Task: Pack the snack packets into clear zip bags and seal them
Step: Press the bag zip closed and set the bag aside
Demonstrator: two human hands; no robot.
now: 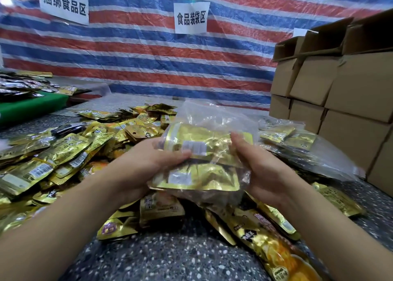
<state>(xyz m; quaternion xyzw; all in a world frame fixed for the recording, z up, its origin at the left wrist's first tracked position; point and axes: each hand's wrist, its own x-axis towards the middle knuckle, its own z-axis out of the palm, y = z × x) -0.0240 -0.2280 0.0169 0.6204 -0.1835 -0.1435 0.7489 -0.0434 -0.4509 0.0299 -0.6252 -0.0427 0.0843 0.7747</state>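
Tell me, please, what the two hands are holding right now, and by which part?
Both hold one clear zip bag with gold snack packets inside: the left hand grips its left side, the right hand its right side.

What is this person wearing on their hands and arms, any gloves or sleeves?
Nothing shows on them. The left hand and right hand are bare, without gloves, rings or a watch. Both forearms are bare too, with no sleeve in view as far as the picture's lower edge.

Both hands on clear zip bag with gold packets inside: left hand, right hand. Loose packets piled below, boxes right.
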